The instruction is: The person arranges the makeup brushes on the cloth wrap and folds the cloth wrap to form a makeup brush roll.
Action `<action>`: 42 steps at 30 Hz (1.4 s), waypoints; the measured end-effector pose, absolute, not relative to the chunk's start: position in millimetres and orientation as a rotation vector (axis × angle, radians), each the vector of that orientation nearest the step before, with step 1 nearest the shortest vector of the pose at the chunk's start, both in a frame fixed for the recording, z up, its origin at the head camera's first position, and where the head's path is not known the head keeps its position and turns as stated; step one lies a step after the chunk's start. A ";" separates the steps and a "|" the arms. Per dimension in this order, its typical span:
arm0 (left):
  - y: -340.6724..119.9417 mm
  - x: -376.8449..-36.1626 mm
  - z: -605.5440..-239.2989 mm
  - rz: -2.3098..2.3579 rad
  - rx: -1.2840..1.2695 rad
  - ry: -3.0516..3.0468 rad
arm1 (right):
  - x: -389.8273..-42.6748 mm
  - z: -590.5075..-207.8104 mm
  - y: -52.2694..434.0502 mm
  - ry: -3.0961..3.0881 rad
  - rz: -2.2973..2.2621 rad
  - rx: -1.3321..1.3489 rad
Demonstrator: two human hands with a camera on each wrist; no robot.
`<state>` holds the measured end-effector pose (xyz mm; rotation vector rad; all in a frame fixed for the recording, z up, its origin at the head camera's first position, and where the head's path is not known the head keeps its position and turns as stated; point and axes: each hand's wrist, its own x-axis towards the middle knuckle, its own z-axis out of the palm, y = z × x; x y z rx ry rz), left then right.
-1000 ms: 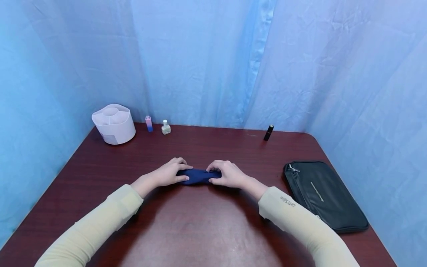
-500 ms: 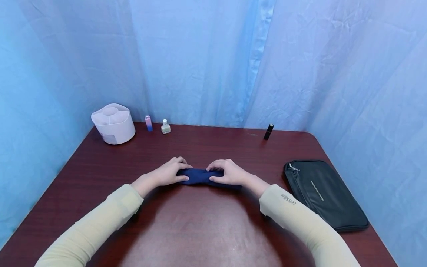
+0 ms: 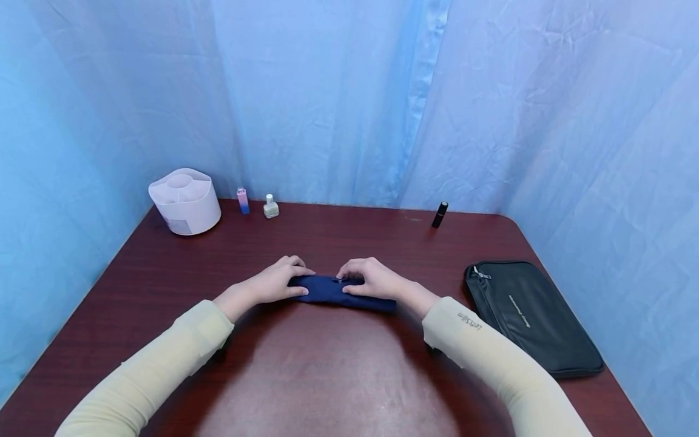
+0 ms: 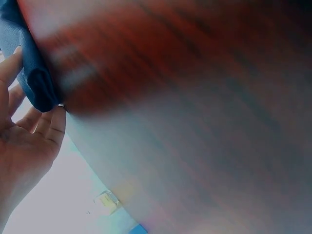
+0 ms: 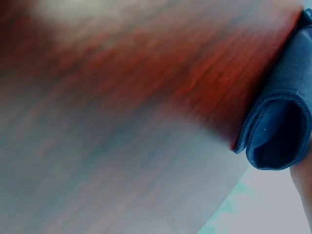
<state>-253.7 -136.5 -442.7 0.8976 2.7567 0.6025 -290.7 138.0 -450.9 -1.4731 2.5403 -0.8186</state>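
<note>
A dark blue folded length of fabric (image 3: 327, 292) lies across the middle of the table, its kind not shown. My left hand (image 3: 277, 282) holds its left end, thumb on the near side and fingers over the far side. On the right part, my right hand (image 3: 374, 280) grips it between the thumb in front and the fingertips at the far edge, near a small dark detail. Its right end sticks out past the right thumb. Seen from the right wrist, the fabric (image 5: 292, 73) is rolled into a loop with a hollow end. The left wrist view shows the fingers around the fabric (image 4: 35, 73).
At the back left of the dark red table (image 3: 327, 376) stand a white divided organizer (image 3: 188, 209), a pink-and-blue tube (image 3: 243, 201) and a nail polish bottle (image 3: 270, 208). A black lipstick-like tube (image 3: 439, 215) is at the back right. A black zipped case (image 3: 537, 321) lies right.
The right end of the fabric has come into view past my right thumb and now lies extended to the right. My left hand stays in place; the right hand has shifted only slightly.
</note>
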 end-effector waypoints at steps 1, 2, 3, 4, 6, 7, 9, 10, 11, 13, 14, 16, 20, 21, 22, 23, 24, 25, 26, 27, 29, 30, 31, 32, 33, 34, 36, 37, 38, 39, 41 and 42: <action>-136.9 -253.8 -442.7 0.603 0.905 2.759 | -291.0 -450.9 137.5 2.540 -0.823 -1.496; -137.1 -253.9 -442.5 0.606 0.912 2.760 | -291.4 -451.2 137.3 2.546 -0.820 -1.517; -137.3 -254.1 -442.6 0.607 0.921 2.762 | -291.7 -451.5 137.1 2.547 -0.822 -1.540; -137.5 -254.1 -442.6 0.610 0.926 2.762 | -292.0 -451.7 137.1 2.548 -0.823 -1.559; -137.6 -254.1 -442.7 0.606 0.937 2.765 | -292.7 -452.1 136.9 2.548 -0.824 -1.590; -137.4 -254.0 -442.8 0.608 0.931 2.764 | -293.0 -452.0 136.7 2.547 -0.824 -1.601; -137.1 -254.0 -443.2 0.605 0.928 2.765 | -293.4 -451.4 136.4 2.545 -0.806 -1.614; -136.9 -253.9 -443.2 0.605 0.922 2.765 | -293.4 -450.7 136.1 2.543 -0.797 -1.617; -136.8 -254.0 -443.5 0.603 0.925 2.767 | -293.3 -449.9 135.8 2.545 -0.779 -1.617; -136.6 -254.2 -443.5 0.602 0.923 2.768 | -292.8 -448.0 135.1 2.557 -0.717 -1.613; -136.9 -254.4 -443.5 0.602 0.930 2.769 | -292.2 -446.6 134.6 2.563 -0.680 -1.609; -137.1 -254.6 -443.1 0.602 0.936 2.769 | -291.1 -444.4 133.1 2.577 -0.613 -1.608; -137.8 -255.1 -442.6 0.599 0.938 2.766 | -290.5 -442.0 129.2 2.606 -0.499 -1.603; -137.6 -254.9 -442.1 0.600 0.933 2.764 | -290.7 -442.0 128.3 2.612 -0.481 -1.600; -137.5 -254.7 -441.8 0.600 0.932 2.764 | -290.9 -442.0 127.4 2.615 -0.466 -1.594; -137.3 -254.4 -441.6 0.600 0.930 2.762 | -291.1 -441.5 126.6 2.613 -0.460 -1.591; -137.0 -254.0 -441.3 0.603 0.931 2.760 | -291.3 -441.4 126.1 2.612 -0.450 -1.581; -136.7 -253.7 -441.2 0.607 0.929 2.756 | -291.6 -441.5 125.7 2.610 -0.443 -1.574; -136.4 -253.3 -441.3 0.607 0.930 2.754 | -291.9 -441.7 125.3 2.607 -0.440 -1.567; -136.4 -253.2 -441.7 0.608 0.932 2.754 | -292.5 -442.0 125.2 2.603 -0.441 -1.562; -136.4 -253.2 -443.2 0.608 0.938 2.754 | -293.7 -443.6 125.4 2.591 -0.459 -1.553; -136.4 -253.3 -443.8 0.611 0.938 2.753 | -294.5 -444.8 125.9 2.587 -0.468 -1.548; -136.3 -253.6 -444.5 0.610 0.941 2.753 | -295.4 -446.0 126.5 2.578 -0.487 -1.550; -136.4 -253.9 -445.0 0.609 0.942 2.753 | -296.5 -447.7 127.6 2.567 -0.516 -1.562; -136.5 -254.2 -445.4 0.608 0.942 2.752 | -297.5 -449.2 128.7 2.556 -0.543 -1.574; -136.6 -254.6 -445.7 0.604 0.944 2.751 | -298.4 -450.5 129.9 2.544 -0.573 -1.584; -137.2 -255.6 -445.5 0.601 0.950 2.744 | -300.3 -452.5 132.0 2.521 -0.625 -1.605; -137.5 -256.0 -445.2 0.601 0.954 2.741 | -301.1 -453.0 132.8 2.508 -0.651 -1.609; -138.0 -256.3 -444.6 0.603 0.960 2.739 | -302.0 -453.3 133.2 2.500 -0.670 -1.610; -138.4 -256.3 -443.7 0.607 0.961 2.736 | -302.6 -452.9 133.4 2.496 -0.681 -1.599; -139.6 -256.2 -442.3 0.620 0.951 2.725 | -303.8 -451.8 133.3 2.484 -0.705 -1.578; -140.3 -255.8 -441.8 0.624 0.948 2.722 | -304.3 -451.1 133.1 2.482 -0.709 -1.567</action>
